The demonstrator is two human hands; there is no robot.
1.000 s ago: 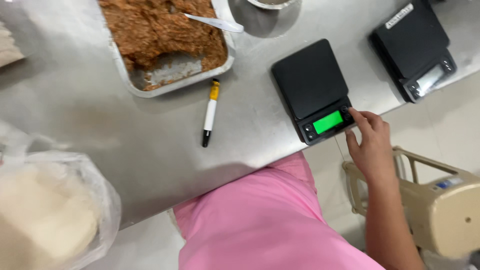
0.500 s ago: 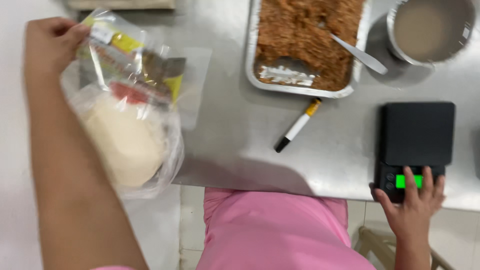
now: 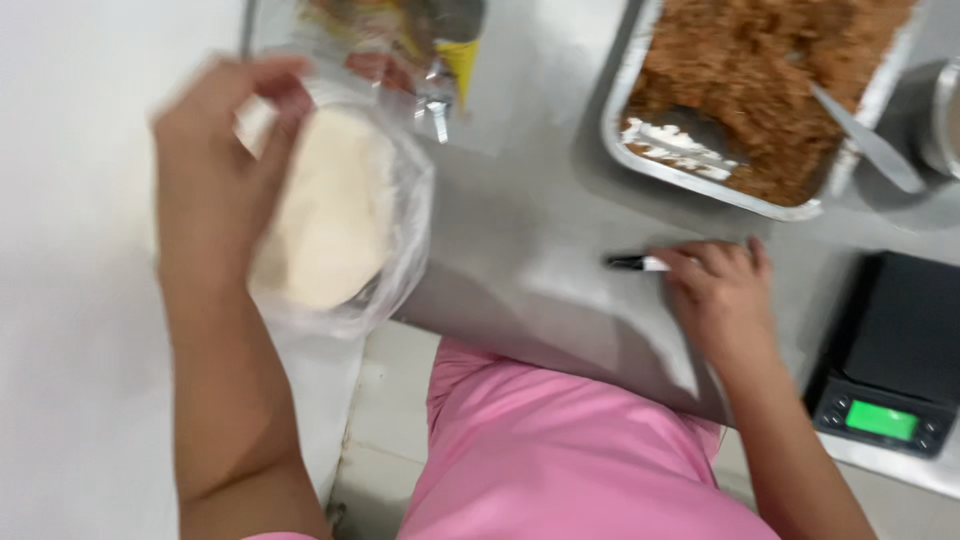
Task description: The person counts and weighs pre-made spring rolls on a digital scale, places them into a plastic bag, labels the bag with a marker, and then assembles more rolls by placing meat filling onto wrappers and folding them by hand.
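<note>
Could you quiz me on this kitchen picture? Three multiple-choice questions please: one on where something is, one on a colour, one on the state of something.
1. Where is the scale?
A. At the table's right edge, near the right hand
B. Inside the tray
C. Under the bag

2. What colour is the scale's lit screen?
A. Red
B. Green
C. Blue

3. What is the right hand doing?
A. Pressing the scale
B. Holding the spoon
C. Resting on the marker

Answers:
1. A: the scale sits right of the right hand, below the tray.
2. B: the screen glows green.
3. C: the fingers lie over the marker, whose black tip sticks out; the spoon lies in the tray, while the left hand is on the bag.
</note>
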